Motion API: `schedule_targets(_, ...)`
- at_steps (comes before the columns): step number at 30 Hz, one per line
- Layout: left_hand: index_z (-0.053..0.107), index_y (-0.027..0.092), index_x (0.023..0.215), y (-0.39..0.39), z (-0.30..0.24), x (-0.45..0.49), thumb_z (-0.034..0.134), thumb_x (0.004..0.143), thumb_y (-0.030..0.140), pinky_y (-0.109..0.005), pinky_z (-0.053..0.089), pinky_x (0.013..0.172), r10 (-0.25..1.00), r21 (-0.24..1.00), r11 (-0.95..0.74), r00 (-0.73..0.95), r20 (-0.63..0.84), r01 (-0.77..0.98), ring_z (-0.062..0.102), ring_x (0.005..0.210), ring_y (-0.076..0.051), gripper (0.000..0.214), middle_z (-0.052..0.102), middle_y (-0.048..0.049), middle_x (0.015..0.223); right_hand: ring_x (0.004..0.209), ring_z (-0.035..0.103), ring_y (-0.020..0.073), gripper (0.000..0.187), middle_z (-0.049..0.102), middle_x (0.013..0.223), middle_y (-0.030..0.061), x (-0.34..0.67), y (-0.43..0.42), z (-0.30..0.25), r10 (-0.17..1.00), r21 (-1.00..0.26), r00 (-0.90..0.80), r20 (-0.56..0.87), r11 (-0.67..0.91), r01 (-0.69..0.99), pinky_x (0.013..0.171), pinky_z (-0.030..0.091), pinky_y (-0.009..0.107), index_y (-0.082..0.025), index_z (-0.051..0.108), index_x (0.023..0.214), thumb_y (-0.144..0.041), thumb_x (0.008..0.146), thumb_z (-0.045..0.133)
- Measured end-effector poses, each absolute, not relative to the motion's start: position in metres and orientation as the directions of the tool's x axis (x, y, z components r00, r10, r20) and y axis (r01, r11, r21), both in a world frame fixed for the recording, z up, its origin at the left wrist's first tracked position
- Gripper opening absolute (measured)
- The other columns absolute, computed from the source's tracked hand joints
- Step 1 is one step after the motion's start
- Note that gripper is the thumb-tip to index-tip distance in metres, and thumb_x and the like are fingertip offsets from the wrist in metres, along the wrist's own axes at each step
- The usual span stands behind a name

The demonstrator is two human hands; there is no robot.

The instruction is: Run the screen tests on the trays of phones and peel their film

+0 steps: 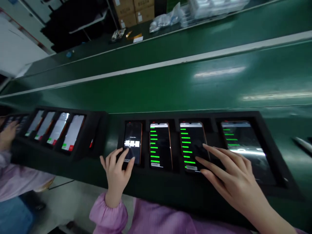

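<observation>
Furthest left, a co-worker's hand (6, 136) in a pale pink sleeve rests on a black moulded tray (96, 123) holding a row of smartphones with white screens (58, 130), each showing a green and a red patch at its lower end; just beside it to the right lies a second black moulded tray (214, 115) with four pockets, both trays set along the near edge of a dark green conveyor belt (170, 87); the left hand (117, 169) lies open, fingers spread, its fingertips touching the lower part of the first black smartphone with a white band on its screen (133, 138), which lies flat in the leftmost pocket; next comes a black smartphone with a list of green bars (159, 143), touched by neither hand; the right hand (231, 182) is open too, fingers stretched out and apart, their tips resting on the third black smartphone with green bars (190, 139); the fourth pocket holds a dark smartphone with glare across its glass (243, 146), just right of those fingers; brown cardboard boxes (134, 11) stand far behind the belt.
</observation>
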State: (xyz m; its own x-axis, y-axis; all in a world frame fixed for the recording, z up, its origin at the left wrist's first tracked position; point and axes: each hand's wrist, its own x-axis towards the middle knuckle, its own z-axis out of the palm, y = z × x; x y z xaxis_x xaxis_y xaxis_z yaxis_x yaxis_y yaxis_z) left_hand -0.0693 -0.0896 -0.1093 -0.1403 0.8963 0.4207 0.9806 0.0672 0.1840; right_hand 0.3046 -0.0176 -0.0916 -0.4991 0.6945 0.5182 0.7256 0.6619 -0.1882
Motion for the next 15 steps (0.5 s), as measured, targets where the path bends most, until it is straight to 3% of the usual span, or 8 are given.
schedule_targets(4,0.070,0.029,0.138,-0.079,-0.100,-0.066,0.059,0.105,0.054,-0.078,0.016,0.127,0.914,0.162,0.098,-0.153,0.375,0.982,0.055,0.139,-0.037,0.043,0.060,-0.0138,0.147,0.123,0.062,0.0365,0.038,0.065,0.143,0.0151,0.302,-0.021,-0.099,0.698,-0.154,-0.514,0.499,0.655,0.740,0.097,0.043,0.054,-0.022,0.079,0.109,-0.042,0.112,0.047)
schedule_targets(9,0.069,0.023,0.136,-0.080,-0.101,-0.061,0.059,0.103,0.057,-0.068,0.018,0.130,0.871,0.190,0.091,-0.171,0.461,0.977,0.058,0.138,-0.035,0.048,0.065,-0.0158,0.140,0.123,0.063,0.0365,0.038,0.066,0.142,0.0140,0.300,-0.025,-0.106,0.703,-0.173,-0.481,0.523,0.640,0.748,0.097,0.043,0.054,-0.024,0.079,0.113,-0.043,0.111,0.047)
schedule_targets(15,0.067,0.023,0.138,-0.087,-0.103,-0.067,0.060,0.104,0.054,-0.066,0.019,0.130,0.883,0.178,0.130,-0.196,0.426,0.975,0.062,0.132,-0.033,0.047,0.068,-0.0145,0.136,0.123,0.063,0.0387,0.033,0.067,0.141,0.0138,0.299,-0.027,-0.110,0.714,-0.214,-0.448,0.537,0.630,0.747,0.099,0.043,0.057,-0.025,0.077,0.117,-0.042,0.110,0.049)
